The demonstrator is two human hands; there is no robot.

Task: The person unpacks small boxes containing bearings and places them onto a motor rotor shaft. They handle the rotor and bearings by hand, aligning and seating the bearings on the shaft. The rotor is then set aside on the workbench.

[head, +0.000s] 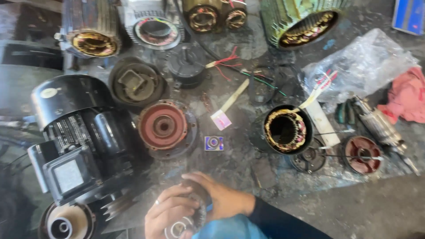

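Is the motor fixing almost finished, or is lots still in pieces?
Lots is in pieces. Done: the red end cover and copper-wound motor shell lie apart on the bench. In hand: both hands, left hand and right hand, grip a round metal part. Nothing looks put back together.

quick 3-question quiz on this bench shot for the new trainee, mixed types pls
1. True or false: both hands, left hand and right hand, are on the same round metal part.
2. What lies right of the open stator? A) black motor B) red end cap C) pink rag
3. What colour is the rag at the right edge?

Key:
1. True. Both hands grip it at the bottom centre.
2. B. The red end cap lies just right of the stator; the black motor is far left.
3. Pink.
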